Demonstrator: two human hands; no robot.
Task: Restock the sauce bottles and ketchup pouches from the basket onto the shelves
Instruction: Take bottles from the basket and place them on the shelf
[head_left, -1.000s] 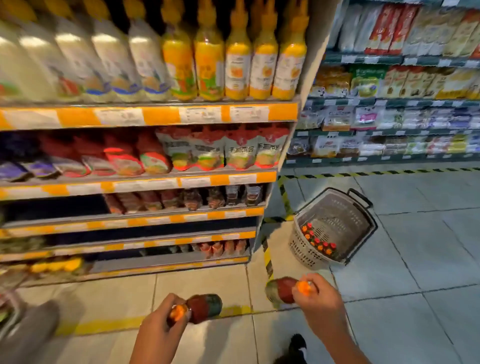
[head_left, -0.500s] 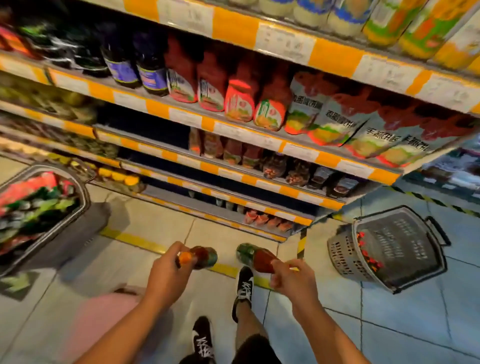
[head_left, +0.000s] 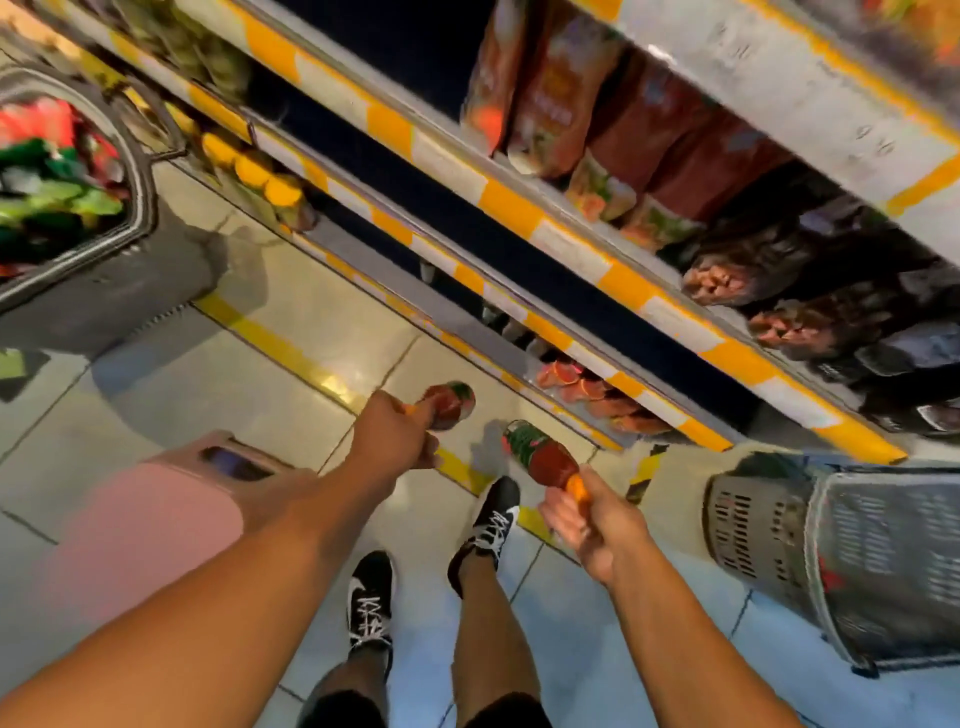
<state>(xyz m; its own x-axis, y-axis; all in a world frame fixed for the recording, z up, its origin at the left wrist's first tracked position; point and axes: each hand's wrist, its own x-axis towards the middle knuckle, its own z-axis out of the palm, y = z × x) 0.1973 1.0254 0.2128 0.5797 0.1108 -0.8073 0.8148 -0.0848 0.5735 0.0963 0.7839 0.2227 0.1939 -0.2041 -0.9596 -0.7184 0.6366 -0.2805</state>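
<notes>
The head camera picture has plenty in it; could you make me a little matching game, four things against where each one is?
Things:
1. left-hand sauce bottle
2. right-hand sauce bottle
3. grey basket
4. black shoes

Places:
A. on the floor tiles, at the far right
B. below, between the two forearms
C. held by its orange cap in the right hand
D. held in the left hand, nearer the lowest shelf

Pairs: 1-D, 2-C, 3-A, 4-B
</notes>
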